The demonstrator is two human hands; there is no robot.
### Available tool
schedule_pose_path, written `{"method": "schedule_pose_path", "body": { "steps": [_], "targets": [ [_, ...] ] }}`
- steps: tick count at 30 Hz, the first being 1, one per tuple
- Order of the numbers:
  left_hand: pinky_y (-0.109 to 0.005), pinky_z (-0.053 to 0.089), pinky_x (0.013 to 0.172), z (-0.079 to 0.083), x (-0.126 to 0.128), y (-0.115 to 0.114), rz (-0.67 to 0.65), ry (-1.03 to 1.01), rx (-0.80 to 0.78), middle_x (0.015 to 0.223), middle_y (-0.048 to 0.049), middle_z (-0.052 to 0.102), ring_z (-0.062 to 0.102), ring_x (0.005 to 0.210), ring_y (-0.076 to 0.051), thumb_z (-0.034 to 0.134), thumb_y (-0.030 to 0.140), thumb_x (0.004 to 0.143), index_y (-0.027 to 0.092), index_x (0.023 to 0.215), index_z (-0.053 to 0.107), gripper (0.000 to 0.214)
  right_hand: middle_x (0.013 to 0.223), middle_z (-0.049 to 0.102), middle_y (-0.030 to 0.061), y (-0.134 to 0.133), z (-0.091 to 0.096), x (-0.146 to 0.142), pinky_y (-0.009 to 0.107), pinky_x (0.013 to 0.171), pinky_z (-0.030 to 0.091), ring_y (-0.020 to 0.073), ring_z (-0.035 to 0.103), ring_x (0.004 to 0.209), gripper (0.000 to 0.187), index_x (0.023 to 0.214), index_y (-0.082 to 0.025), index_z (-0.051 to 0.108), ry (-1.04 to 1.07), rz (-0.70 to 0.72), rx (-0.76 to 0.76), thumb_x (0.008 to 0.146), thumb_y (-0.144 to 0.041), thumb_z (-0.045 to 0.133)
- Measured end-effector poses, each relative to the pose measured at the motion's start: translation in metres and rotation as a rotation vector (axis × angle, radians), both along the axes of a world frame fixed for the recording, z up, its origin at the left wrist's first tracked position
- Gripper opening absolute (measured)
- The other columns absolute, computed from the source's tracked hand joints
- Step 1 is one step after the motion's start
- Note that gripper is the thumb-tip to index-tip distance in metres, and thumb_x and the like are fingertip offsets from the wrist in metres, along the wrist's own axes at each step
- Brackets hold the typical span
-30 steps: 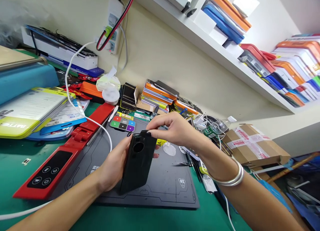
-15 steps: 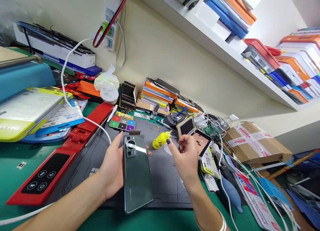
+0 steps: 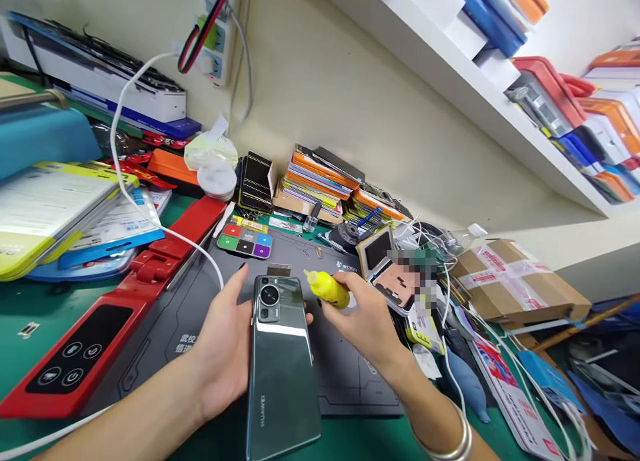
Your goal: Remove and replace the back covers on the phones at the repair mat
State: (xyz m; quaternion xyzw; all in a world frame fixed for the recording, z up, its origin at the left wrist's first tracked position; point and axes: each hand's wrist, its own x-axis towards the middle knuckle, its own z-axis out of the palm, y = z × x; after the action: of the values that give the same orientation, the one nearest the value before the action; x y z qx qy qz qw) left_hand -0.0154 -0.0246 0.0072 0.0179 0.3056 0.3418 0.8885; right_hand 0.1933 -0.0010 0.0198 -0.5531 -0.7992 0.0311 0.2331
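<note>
A dark green smartphone (image 3: 284,388) rests back side up in my left hand (image 3: 223,348), whose fingers pass under it and show at its right edge. Its round camera lens is at the far end. My right hand (image 3: 367,318) grips a small yellow squeeze bottle (image 3: 329,289) by its body, the nozzle pointing left near the phone's top right corner. Bottle and phone look apart. A thin dark strip (image 3: 279,270) lies on the grey work mat (image 3: 345,381) just beyond the phone.
A red device with touch buttons (image 3: 75,354) stands at the left, crossed by a white cable (image 3: 193,238). Behind are a colour-blocked tray (image 3: 245,241) and stacked phone parts (image 3: 320,181). An opened device (image 3: 397,281) and a taped cardboard box (image 3: 515,281) are at the right.
My right hand has taken hold of the yellow bottle and tipped its nozzle leftward toward the phone. The phone stays in my left hand. The camera view has shifted slightly.
</note>
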Motion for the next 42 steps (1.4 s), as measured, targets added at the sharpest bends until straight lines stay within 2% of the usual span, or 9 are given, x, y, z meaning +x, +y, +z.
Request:
{"method": "schedule_pose_path", "body": {
  "steps": [6,11,21,27,42],
  "targets": [
    [-0.047,0.053,0.078,-0.002,-0.001,-0.002,-0.035,-0.055,0.031,0.104,-0.0206,0.07,0.068,0.078,-0.033,0.039,0.073,0.077,0.006,0.114,0.064,0.081,0.084,0.068,0.0056,0.002,0.011,0.002,0.032,0.066,0.047,0.022,0.063,0.077,0.017,0.088,-0.018,0.06,-0.296,0.047,0.011,0.072,-0.018,0.058],
    [-0.048,0.052,0.082,-0.004,-0.002,-0.003,-0.038,-0.035,0.059,0.106,-0.0219,0.069,0.068,0.08,-0.032,0.038,0.074,0.077,0.005,0.113,0.064,0.082,0.08,0.068,0.0065,0.002,0.017,0.001,0.033,0.066,0.044,0.0231,0.063,0.075,0.012,0.084,-0.017,0.062,-0.399,0.071,0.044,0.073,-0.02,0.059],
    [-0.055,0.047,0.092,-0.005,-0.001,-0.003,-0.052,-0.055,0.071,0.107,-0.0217,0.069,0.067,0.084,-0.034,0.041,0.075,0.075,0.004,0.114,0.063,0.083,0.077,0.067,0.0055,0.0,0.024,0.001,0.032,0.065,0.04,0.0216,0.061,0.072,0.009,0.082,-0.018,0.063,-0.468,0.115,0.097,0.074,-0.019,0.061],
    [-0.054,0.046,0.093,-0.005,0.0,-0.003,-0.055,-0.048,0.067,0.108,-0.0218,0.068,0.067,0.084,-0.033,0.04,0.075,0.076,0.004,0.114,0.063,0.083,0.078,0.067,0.0053,-0.001,0.028,0.003,0.032,0.065,0.04,0.0214,0.061,0.073,0.01,0.082,-0.018,0.063,-0.485,0.111,0.104,0.072,-0.017,0.061],
    [-0.049,0.05,0.086,-0.006,0.0,-0.003,-0.076,-0.067,0.077,0.111,-0.0225,0.067,0.067,0.084,-0.034,0.04,0.075,0.075,0.005,0.114,0.062,0.084,0.08,0.068,0.0068,-0.004,0.028,0.004,0.034,0.066,0.044,0.024,0.063,0.076,0.011,0.084,-0.017,0.063,-0.446,0.077,0.08,0.074,-0.02,0.061]
  ]
}}
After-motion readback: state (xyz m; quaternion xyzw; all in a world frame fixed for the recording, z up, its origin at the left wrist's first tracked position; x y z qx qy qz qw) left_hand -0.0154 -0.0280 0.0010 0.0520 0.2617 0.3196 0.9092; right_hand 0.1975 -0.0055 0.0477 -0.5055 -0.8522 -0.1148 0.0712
